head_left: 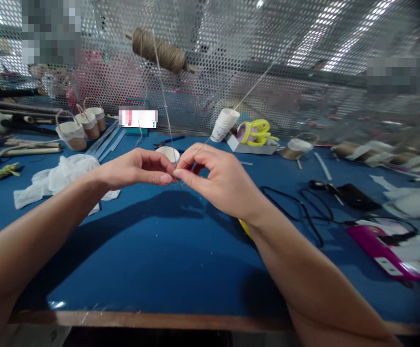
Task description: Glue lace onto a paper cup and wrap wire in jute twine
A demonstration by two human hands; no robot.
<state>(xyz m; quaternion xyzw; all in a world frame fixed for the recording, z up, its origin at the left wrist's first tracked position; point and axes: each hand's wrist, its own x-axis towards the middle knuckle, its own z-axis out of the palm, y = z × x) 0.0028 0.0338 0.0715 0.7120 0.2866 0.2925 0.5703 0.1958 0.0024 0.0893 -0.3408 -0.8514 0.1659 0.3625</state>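
My left hand (pixel 142 168) and my right hand (pixel 215 176) meet over the middle of the table, fingertips almost touching. Both are closed in a pinch on a thin light string (pixel 164 101), which runs up toward the perforated metal screen. Another stretch of string (pixel 258 82) slants from the upper right down to my right hand. Whether the two stretches are knotted at my fingertips is too small to tell. Just behind the fingers stands a white paper cup (pixel 168 154), partly covered by them.
A twine spool (pixel 159 50) hangs on the screen (pixel 210 29). Small handled baskets (pixel 73 135) and crumpled white cloth (pixel 58 178) lie left. Stacked cups (pixel 224 124), yellow-handled scissors (pixel 258 132), black cable (pixel 304 207) and a magenta device (pixel 379 250) lie right on the blue table (pixel 181 270).
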